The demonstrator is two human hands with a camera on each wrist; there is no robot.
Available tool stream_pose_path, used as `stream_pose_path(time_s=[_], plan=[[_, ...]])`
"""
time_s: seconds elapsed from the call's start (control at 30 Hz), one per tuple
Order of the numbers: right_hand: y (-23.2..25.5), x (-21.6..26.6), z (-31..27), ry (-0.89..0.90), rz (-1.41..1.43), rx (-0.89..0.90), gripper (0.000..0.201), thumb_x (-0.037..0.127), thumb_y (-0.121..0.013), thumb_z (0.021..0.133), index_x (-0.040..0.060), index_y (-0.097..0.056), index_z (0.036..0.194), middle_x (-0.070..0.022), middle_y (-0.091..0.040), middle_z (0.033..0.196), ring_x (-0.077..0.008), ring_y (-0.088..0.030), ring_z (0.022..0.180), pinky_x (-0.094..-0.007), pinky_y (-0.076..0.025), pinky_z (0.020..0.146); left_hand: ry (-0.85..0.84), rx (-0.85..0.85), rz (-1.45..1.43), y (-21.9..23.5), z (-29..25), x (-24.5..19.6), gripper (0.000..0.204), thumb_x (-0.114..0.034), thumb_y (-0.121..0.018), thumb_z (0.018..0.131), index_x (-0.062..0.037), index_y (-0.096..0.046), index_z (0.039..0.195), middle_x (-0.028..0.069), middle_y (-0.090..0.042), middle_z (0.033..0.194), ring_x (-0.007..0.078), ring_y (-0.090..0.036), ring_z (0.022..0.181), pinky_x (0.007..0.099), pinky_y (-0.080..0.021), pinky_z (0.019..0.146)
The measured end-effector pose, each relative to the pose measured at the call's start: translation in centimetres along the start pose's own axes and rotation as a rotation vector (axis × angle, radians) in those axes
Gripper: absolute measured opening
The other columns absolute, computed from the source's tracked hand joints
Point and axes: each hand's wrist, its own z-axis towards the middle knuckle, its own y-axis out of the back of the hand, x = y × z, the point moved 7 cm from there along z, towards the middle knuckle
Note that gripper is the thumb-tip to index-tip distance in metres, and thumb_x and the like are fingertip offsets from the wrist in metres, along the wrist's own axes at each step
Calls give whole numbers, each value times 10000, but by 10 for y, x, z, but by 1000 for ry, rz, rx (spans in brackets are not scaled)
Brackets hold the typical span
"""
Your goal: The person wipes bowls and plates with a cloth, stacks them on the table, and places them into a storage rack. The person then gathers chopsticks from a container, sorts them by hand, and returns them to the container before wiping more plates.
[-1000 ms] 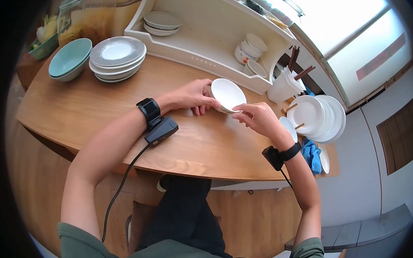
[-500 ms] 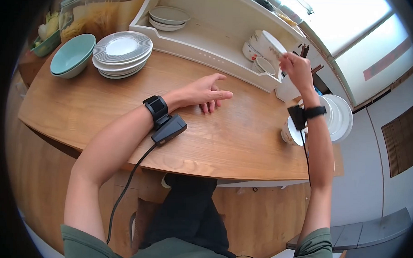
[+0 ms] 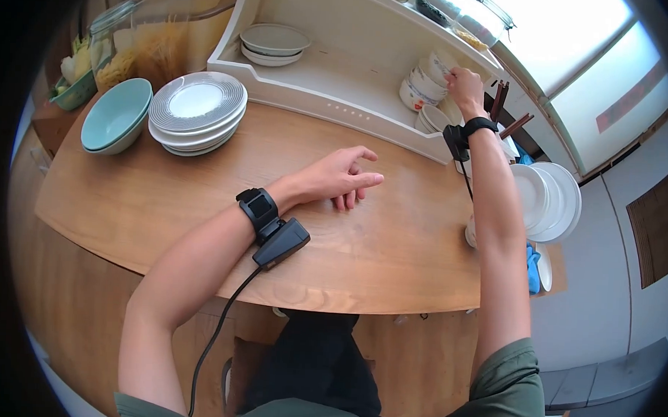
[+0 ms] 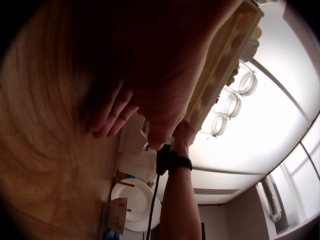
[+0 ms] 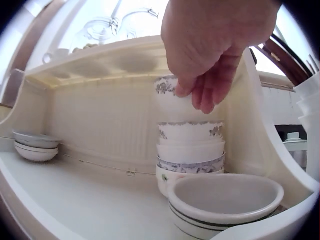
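Observation:
My right hand (image 3: 464, 92) is over the right end of the white shelf, fingers pinching the rim of a white bowl (image 5: 172, 101) with a grey floral band. That bowl is upright, right at the top of a stack of bowls (image 5: 191, 150). In front of the stack stands a wide bowl with dark stripes (image 5: 225, 197), near the shelf's front edge. My left hand (image 3: 339, 179) rests on the wooden table with relaxed fingers, holding nothing; the left wrist view shows its fingers (image 4: 112, 112) close to the tabletop.
Shallow bowls (image 3: 273, 41) sit at the shelf's left side. On the table's left are plates (image 3: 197, 115) in a stack and teal bowls (image 3: 116, 116). White plates (image 3: 555, 201) stand upright at the right, near a blue cloth (image 3: 532, 270). Chopsticks (image 3: 515, 126) rise beside the shelf.
The right hand has carried the bowl from the middle of the table up to the shelf's stack. My left hand has let go of it and stayed over the table.

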Motion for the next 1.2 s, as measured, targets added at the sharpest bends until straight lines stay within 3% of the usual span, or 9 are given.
stream_pose_path(time_s=[0.13, 0.3, 0.63, 0.73, 0.8, 0.83, 0.9, 1.1, 1.2], plan=[[-20, 1, -2, -72, 6, 26, 192, 231, -604, 837, 96, -697, 936, -196, -656, 929, -385, -623, 906, -456, -499, 796, -16, 8, -16, 1, -1, 0, 634, -317, -578, 923, 67, -306, 1347, 91, -588, 749, 127, -590, 554, 246, -484, 441], [-38, -8, -8, -39, -19, 81, 237, 277, -573, 858, 88, -689, 942, -205, -660, 916, -389, -628, 890, -462, -496, 797, -2, 4, -7, 0, 0, 0, 551, -280, -561, 936, 34, -343, 1332, 82, -593, 752, 109, -581, 557, 228, -483, 442], [-31, -6, -17, -152, 11, 158, 305, 353, -552, 873, 104, -677, 995, -201, -663, 968, -375, -623, 943, -452, -489, 825, -6, 2, -2, 0, 1, -1, 540, -287, -556, 938, 38, -358, 1323, 86, -598, 754, 110, -585, 555, 226, -485, 442], [-31, -9, -21, -257, -34, 182, 389, 413, -569, 858, 94, -650, 1066, -203, -653, 1037, -377, -605, 1010, -435, -477, 866, -5, 0, 4, 1, 1, 0, 533, -289, -555, 939, 38, -367, 1315, 86, -598, 753, 108, -585, 556, 225, -484, 441], [-30, -8, -26, -312, 6, 176, 665, 544, -579, 819, 16, -550, 1222, -217, -626, 1120, -365, -585, 1073, -430, -467, 895, -8, 3, 3, 1, 1, 1, 529, -288, -556, 939, 39, -372, 1311, 86, -598, 751, 108, -584, 555, 225, -483, 440], [-33, -9, -25, -312, 6, 179, 665, 544, -579, 819, 16, -550, 1222, -217, -626, 1120, -365, -585, 1073, -430, -467, 895, -14, 6, 5, 1, 0, 0, 524, -288, -556, 938, 39, -377, 1307, 86, -597, 750, 108, -584, 555, 224, -483, 439], [-42, -14, -24, -344, 96, 222, 873, 585, -634, 758, -86, -441, 1280, -276, -583, 1163, -365, -573, 1105, -411, -457, 929, -13, 5, 6, 1, 0, 0, 519, -287, -556, 938, 42, -383, 1302, 87, -598, 750, 107, -583, 555, 224, -482, 439], [-63, -25, -12, -396, 328, 168, 1023, 560, -748, 644, -135, -379, 1298, -312, -533, 1208, -362, -570, 1110, -365, -453, 951, 0, 10, 0, 0, 1, 1, 501, -288, -557, 939, 48, -411, 1281, 82, -600, 751, 103, -581, 556, 222, -481, 443], [-62, -17, -7, -393, 279, 163, 1073, 569, -770, 600, -134, -369, 1303, -315, -519, 1220, -357, -565, 1113, -363, -458, 943, -6, 10, 10, 1, 2, 1, 489, -287, -555, 938, 60, -429, 1258, 86, -600, 747, 111, -586, 556, 231, -486, 447]])
